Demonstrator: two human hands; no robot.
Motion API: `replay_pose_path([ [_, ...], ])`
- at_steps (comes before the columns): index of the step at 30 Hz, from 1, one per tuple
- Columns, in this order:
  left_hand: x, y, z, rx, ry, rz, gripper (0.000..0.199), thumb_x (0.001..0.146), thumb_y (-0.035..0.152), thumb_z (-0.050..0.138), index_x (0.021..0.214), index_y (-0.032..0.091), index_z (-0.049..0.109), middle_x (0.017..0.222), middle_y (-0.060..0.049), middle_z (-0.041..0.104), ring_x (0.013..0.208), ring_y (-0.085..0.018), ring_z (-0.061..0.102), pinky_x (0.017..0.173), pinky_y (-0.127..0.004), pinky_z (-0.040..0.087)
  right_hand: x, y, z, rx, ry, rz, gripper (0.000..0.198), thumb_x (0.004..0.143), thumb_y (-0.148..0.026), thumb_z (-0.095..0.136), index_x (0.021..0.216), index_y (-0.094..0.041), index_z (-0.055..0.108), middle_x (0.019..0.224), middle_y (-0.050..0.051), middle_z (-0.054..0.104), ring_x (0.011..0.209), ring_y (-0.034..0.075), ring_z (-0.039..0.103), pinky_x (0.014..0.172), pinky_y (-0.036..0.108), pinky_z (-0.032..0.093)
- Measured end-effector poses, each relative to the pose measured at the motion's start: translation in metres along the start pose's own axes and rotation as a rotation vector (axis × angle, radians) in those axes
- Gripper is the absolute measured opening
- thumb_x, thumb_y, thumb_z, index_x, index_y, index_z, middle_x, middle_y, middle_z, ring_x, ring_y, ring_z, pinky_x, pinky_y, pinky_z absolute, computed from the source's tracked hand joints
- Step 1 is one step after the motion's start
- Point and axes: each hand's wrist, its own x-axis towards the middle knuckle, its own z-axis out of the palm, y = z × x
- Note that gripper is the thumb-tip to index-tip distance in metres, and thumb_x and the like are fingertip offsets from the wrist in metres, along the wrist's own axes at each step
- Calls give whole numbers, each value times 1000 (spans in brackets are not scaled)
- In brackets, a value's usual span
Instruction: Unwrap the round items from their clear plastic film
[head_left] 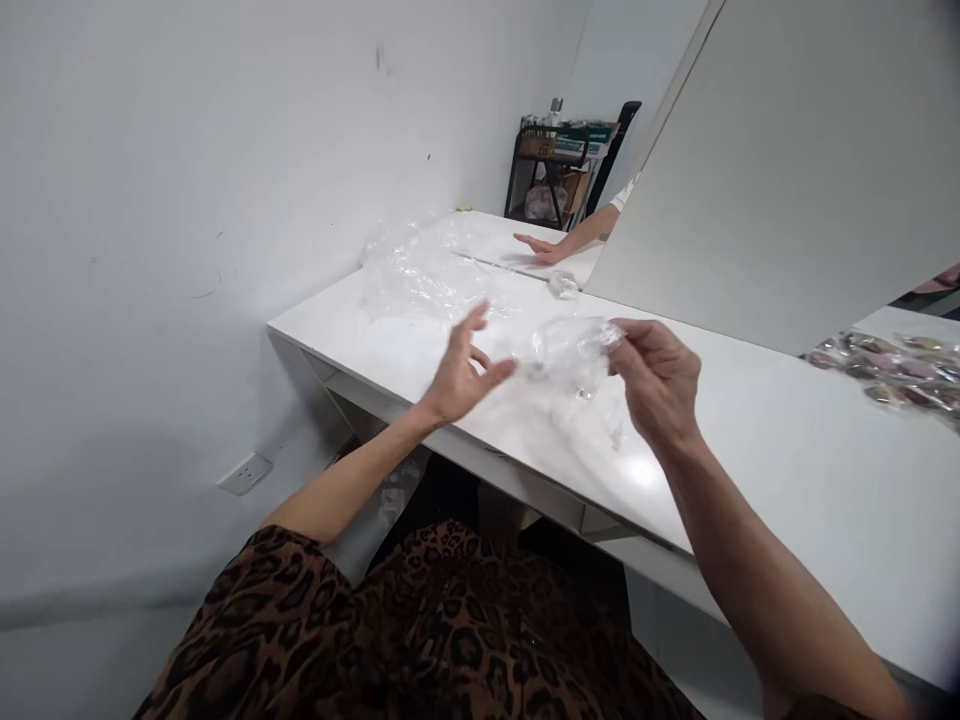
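Observation:
My right hand (pixel 658 385) pinches the edge of a clear plastic bag (pixel 566 350) between thumb and fingers, holding it above the white table. The bag is crumpled and partly smeared by motion. To its left, my left hand (pixel 466 375) is open, with thumb and fingers spread and nothing between them. More thin clear plastic lies on the table under the bag, near a small shiny piece (pixel 585 394). Behind the bag rests a small clear-wrapped item (pixel 562 285), its contents too small to make out. A loose heap of clear plastic bags (pixel 420 270) lies at the far left.
Several clear-wrapped items (pixel 892 368) lie on the white table (pixel 765 460) at the right. A tall pale panel (pixel 772 180) stands along its back edge. Another person's hand (pixel 546 250) rests beyond the panel, near a dark shelf cart (pixel 551 165). A wall borders the left.

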Motion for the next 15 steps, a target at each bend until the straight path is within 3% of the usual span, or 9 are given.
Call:
replay_pose_path([
  [2, -8, -1, 15, 68, -256, 5, 77, 76, 57, 85, 141, 25, 61, 134, -15, 66, 82, -16, 65, 66, -26, 54, -11, -7, 13, 125, -166, 37, 30, 85, -53, 79, 91, -24, 74, 85, 2, 70, 67, 14, 58, 59, 29, 51],
  [4, -12, -4, 27, 76, -414, -29, 52, 81, 59, 79, 113, 18, 74, 97, -8, 75, 71, -15, 64, 63, -25, 52, -17, -9, 19, 197, -327, 68, 28, 85, -50, 79, 96, -24, 76, 98, 5, 73, 78, 16, 65, 66, 31, 56],
  [5, -11, -6, 32, 47, -452, -60, 45, 85, 59, 75, 98, 16, 75, 78, -5, 71, 65, -14, 62, 60, -24, 51, -18, -8, 18, 211, -364, 80, 28, 85, -47, 80, 102, -25, 77, 105, 6, 74, 86, 18, 68, 70, 31, 58],
  [7, -5, -10, 36, -47, -449, -136, 44, 88, 58, 72, 79, 15, 70, 58, 0, 61, 53, -11, 59, 53, -22, 47, -13, 0, 9, 207, -313, 101, 32, 84, -39, 82, 114, -28, 76, 117, 6, 72, 99, 20, 68, 76, 31, 59],
  [9, 13, -12, 34, -152, -339, -205, 42, 87, 54, 75, 75, 15, 64, 57, 1, 61, 46, -8, 55, 45, -19, 42, -4, 15, -6, 205, -150, 121, 35, 82, -33, 82, 116, -29, 75, 120, 5, 71, 102, 19, 68, 76, 30, 58],
  [11, 44, -13, 27, -235, -144, -260, 38, 86, 47, 78, 77, 16, 59, 62, 1, 65, 41, -6, 52, 39, -19, 38, 6, 36, -22, 203, 0, 166, 31, 79, -31, 83, 109, -27, 77, 118, 5, 72, 97, 18, 67, 72, 29, 56],
  [15, 138, -20, 10, -358, 223, -355, 27, 94, 31, 73, 85, 20, 50, 63, 4, 63, 42, -6, 52, 42, -17, 37, 15, 81, -43, 175, 167, 312, 26, 73, -31, 85, 97, -23, 78, 104, 4, 73, 85, 15, 65, 66, 26, 51],
])
